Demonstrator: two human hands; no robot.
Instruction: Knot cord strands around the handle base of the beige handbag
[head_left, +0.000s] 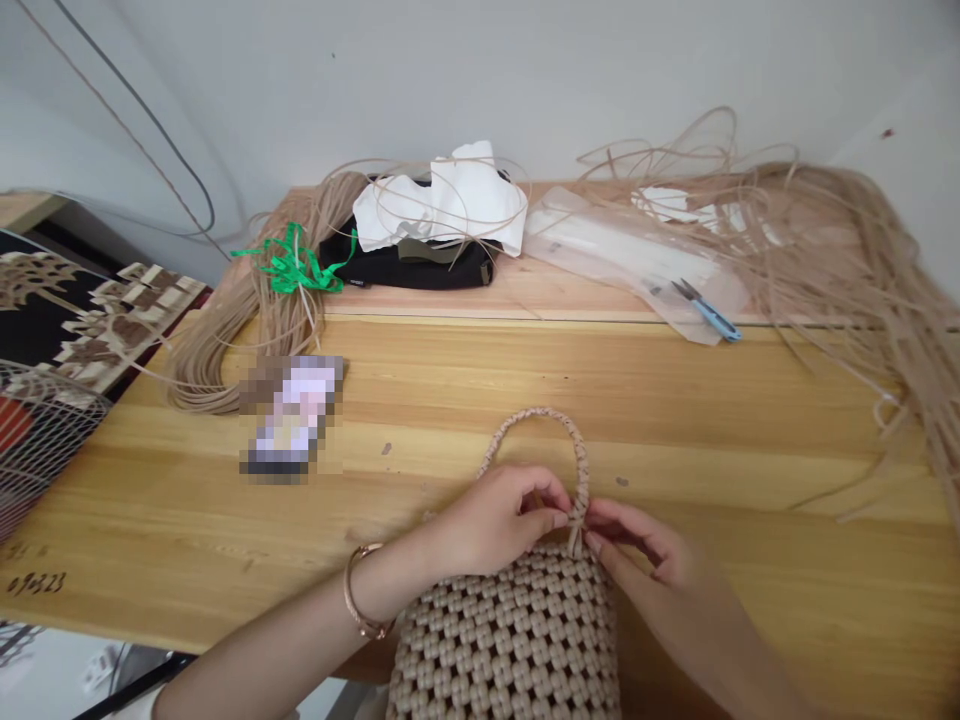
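A beige woven bag (510,630) with an open knotted lattice stands at the table's near edge. Its braided handle (538,412) arches up from the rim. My left hand (517,515) comes across the top of the bag, thumb and fingers pinched at the lower right end of the handle. From the other side my right hand (637,550) pinches the same spot, where the handle's cords meet the rim. The fingertips of both hands nearly touch there. Exactly which strand each one grips is too small to make out.
A coil of beige cord (210,350) with green ties (296,265) lies left, beside a blurred phone (296,415). Behind are a black pouch (420,265), white paper (480,195), a plastic bag (600,250) and blue thread snips (709,315). Loose cords (862,230) spread at right.
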